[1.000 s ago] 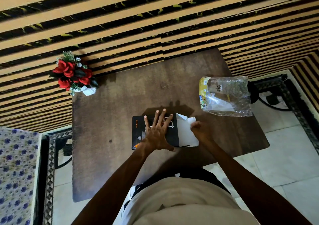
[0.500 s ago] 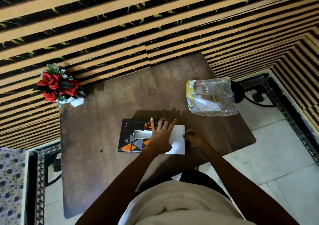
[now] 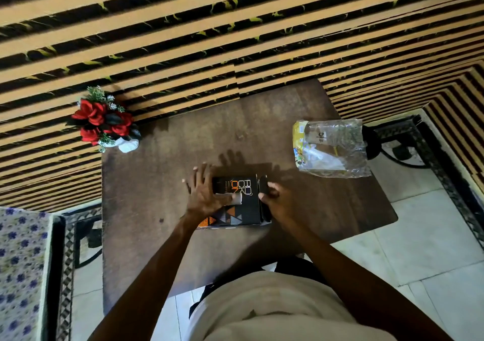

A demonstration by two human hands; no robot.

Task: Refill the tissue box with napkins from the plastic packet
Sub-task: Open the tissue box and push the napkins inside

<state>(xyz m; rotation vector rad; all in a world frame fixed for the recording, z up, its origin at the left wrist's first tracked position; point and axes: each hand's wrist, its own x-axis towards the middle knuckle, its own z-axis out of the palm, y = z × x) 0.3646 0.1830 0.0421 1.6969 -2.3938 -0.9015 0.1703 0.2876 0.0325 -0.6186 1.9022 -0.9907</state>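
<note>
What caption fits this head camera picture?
Two hands close a tissue box on a table.

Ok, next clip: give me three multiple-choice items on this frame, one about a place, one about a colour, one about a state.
1. Where does the clear crumpled plastic packet lie on the brown wooden table?
A. far right part
B. near left corner
C. under the box

2. What colour are the flowers in the small white pot at the far left corner?
A. yellow
B. red
C. blue

3. What is the left hand doing?
A. lifting the packet
B. hanging off the table
C. lying flat on the black patterned tissue box

Key: 1 A, the packet sits by the table's right edge, apart from the box. 2 B, the petals are red with green sprigs. 3 C, its spread fingers rest on the box top, while the right hand is at the box's right end flap.
</note>
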